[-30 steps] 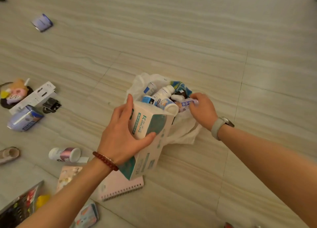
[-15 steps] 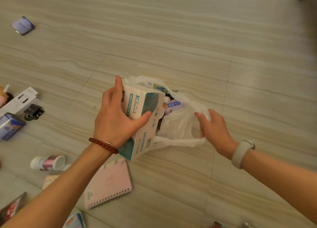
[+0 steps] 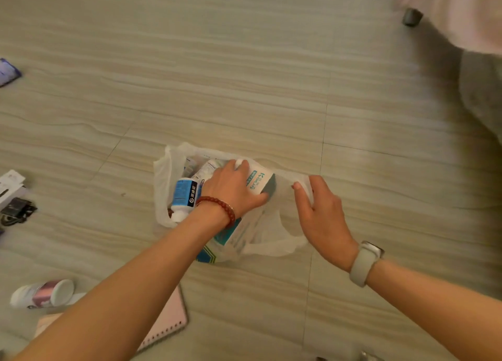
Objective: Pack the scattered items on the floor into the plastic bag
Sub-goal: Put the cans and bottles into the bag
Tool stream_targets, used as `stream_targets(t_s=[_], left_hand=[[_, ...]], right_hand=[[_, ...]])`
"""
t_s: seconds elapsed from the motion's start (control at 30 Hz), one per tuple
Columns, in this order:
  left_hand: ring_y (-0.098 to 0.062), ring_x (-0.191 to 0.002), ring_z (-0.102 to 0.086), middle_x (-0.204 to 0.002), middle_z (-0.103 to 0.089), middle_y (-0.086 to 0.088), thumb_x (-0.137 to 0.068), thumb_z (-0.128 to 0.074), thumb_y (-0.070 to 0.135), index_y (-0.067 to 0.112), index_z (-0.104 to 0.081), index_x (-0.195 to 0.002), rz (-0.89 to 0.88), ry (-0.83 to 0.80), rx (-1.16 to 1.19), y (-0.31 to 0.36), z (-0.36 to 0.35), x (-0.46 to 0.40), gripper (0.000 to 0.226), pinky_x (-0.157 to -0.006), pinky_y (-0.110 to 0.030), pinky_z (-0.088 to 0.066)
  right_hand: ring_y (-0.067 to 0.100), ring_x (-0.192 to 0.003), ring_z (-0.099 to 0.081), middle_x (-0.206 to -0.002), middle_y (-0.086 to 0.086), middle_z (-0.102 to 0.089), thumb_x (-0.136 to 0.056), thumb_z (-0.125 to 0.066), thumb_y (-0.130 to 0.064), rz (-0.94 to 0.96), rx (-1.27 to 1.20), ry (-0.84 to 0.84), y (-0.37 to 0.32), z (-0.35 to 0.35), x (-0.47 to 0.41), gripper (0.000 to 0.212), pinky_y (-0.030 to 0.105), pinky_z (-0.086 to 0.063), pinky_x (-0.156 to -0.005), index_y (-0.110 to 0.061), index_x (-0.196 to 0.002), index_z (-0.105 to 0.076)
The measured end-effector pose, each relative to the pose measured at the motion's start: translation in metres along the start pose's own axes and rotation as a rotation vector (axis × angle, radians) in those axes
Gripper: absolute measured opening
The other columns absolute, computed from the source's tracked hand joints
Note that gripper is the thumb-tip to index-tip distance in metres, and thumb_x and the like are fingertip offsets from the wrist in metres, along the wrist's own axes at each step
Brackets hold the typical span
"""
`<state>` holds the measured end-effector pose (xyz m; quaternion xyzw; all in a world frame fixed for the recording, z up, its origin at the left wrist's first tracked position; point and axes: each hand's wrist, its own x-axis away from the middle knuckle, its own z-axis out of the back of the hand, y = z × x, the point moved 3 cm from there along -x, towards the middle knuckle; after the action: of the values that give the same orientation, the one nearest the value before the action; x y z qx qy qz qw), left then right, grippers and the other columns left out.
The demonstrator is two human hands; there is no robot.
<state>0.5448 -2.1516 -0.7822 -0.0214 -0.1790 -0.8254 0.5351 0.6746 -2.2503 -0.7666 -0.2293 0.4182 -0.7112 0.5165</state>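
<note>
We see the plastic bag (image 3: 168,197) lying on the tiled floor (image 3: 244,75) at the centre of the view, its mouth spread open. The left hand (image 3: 233,189) is inside the mouth, fingers wrapped over the top of a white and teal box (image 3: 259,182) and clamped on it; the lower part of the box shows through the thin plastic at about 6 o'clock from the hand. At 9 o'clock from that hand, a white bottle with a blue label (image 3: 184,195) lies inside the bag, touching the wrist, which wears a red bead bracelet (image 3: 220,205).

The right hand (image 3: 323,219) sits at 3 o'clock from the box, fingers pinched together on the bag's rim and handle loop. Its wrist carries a grey watch (image 3: 365,262).

Outside the bag, at 8 o'clock from it, a small white cup (image 3: 43,292) lies on its side. A pink spiral notebook (image 3: 169,322) rests at 7 o'clock, partly hidden under the left forearm. At 9 o'clock, at the frame edge, we make out a white carton (image 3: 9,184) and a dark clip-like object (image 3: 16,209), too blurred to identify.
</note>
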Motion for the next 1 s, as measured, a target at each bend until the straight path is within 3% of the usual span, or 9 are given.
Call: stream_targets(t_s=[0.07,0.13,0.3,0.5,0.6,0.7,0.77,0.87,1.0], left_hand=[[-0.03,-0.105,-0.049,-0.119,-0.048,-0.011,-0.072,-0.057,0.057,0.015,-0.046,-0.112,0.014,0.017,-0.007,-0.002,-0.005,-0.002,0.059,-0.085,-0.043,-0.048],[-0.03,-0.099,-0.05,-0.111,-0.05,-0.009,-0.072,-0.057,0.056,0.015,-0.048,-0.104,-0.012,0.081,0.024,0.0,-0.006,-0.001,0.053,-0.08,-0.042,-0.049],[-0.027,-0.107,-0.047,-0.119,-0.048,-0.007,-0.074,-0.059,0.056,0.015,-0.046,-0.12,-0.079,0.276,0.161,0.002,0.007,-0.01,0.063,-0.082,-0.037,-0.043],[-0.024,-0.14,-0.014,-0.154,-0.014,-0.006,-0.081,-0.048,0.058,0.03,-0.03,-0.138,-0.258,-0.026,-0.129,0.003,-0.034,0.006,0.066,-0.113,-0.047,-0.012],[-0.025,-0.14,-0.019,-0.153,-0.019,-0.004,-0.076,-0.028,0.071,0.026,-0.042,-0.132,-0.372,0.038,-0.093,-0.011,-0.038,0.036,0.073,-0.112,-0.05,-0.016],[-0.024,-0.134,-0.033,-0.147,-0.034,-0.004,-0.071,-0.017,0.077,0.024,-0.041,-0.133,-0.399,-0.058,-0.107,-0.024,-0.045,0.065,0.085,-0.109,-0.044,-0.025],[-0.024,-0.114,-0.052,-0.13,-0.052,-0.003,-0.083,-0.029,0.062,0.022,-0.047,-0.129,-0.374,-0.098,-0.089,-0.031,-0.047,0.072,0.063,-0.096,-0.038,-0.04],[-0.02,-0.071,-0.065,-0.084,-0.066,-0.001,-0.085,-0.031,0.051,0.018,-0.067,-0.091,-0.42,0.151,0.052,-0.036,-0.032,0.075,0.049,-0.055,-0.033,-0.052],[-0.01,-0.057,-0.062,-0.069,-0.067,0.005,-0.092,-0.023,0.052,0.02,-0.067,-0.079,-0.465,0.323,0.135,-0.044,-0.027,0.088,0.056,-0.048,-0.019,-0.046]], right_hand=[[0.025,-0.057,-0.047,-0.065,0.015,-0.053,-0.095,-0.042,-0.02,-0.003,-0.031,0.03,-0.003,0.005,0.0,0.024,0.035,-0.035,-0.055,0.001,-0.085,-0.049],[0.014,-0.054,-0.046,-0.06,0.006,-0.05,-0.095,-0.041,-0.018,0.007,-0.079,0.051,-0.01,0.009,0.0,0.023,0.024,-0.035,-0.05,0.002,-0.088,-0.05],[0.006,-0.049,-0.041,-0.056,-0.006,-0.042,-0.096,-0.039,-0.019,0.036,-0.173,0.071,-0.024,0.019,-0.01,0.017,0.013,-0.033,-0.046,-0.015,-0.081,-0.047],[0.024,-0.075,-0.049,-0.077,0.002,-0.052,-0.096,-0.037,-0.029,-0.207,0.176,-0.022,0.015,0.026,-0.027,0.025,0.031,-0.036,-0.064,-0.006,-0.091,-0.047],[0.023,-0.076,-0.05,-0.078,0.002,-0.053,-0.096,-0.037,-0.027,-0.215,0.274,-0.024,0.03,0.029,-0.031,0.024,0.03,-0.036,-0.067,-0.008,-0.091,-0.051],[0.025,-0.072,-0.052,-0.074,0.002,-0.053,-0.097,-0.038,-0.025,-0.133,0.275,0.022,0.026,0.029,-0.031,0.018,0.032,-0.037,-0.064,-0.013,-0.088,-0.047],[0.02,-0.065,-0.049,-0.065,-0.006,-0.047,-0.097,-0.038,-0.023,-0.035,0.228,0.101,0.009,0.032,-0.032,0.019,0.03,-0.034,-0.063,-0.009,-0.089,-0.05],[0.006,-0.051,-0.039,-0.06,-0.016,-0.039,-0.097,-0.039,-0.018,0.175,0.13,0.233,-0.02,0.038,-0.032,0.014,0.024,-0.025,-0.053,-0.015,-0.086,-0.046],[0.022,-0.055,-0.048,-0.06,-0.005,-0.048,-0.097,-0.038,-0.021,0.167,0.239,0.085,-0.016,0.029,-0.024,0.017,0.031,-0.035,-0.057,-0.01,-0.089,-0.048]])
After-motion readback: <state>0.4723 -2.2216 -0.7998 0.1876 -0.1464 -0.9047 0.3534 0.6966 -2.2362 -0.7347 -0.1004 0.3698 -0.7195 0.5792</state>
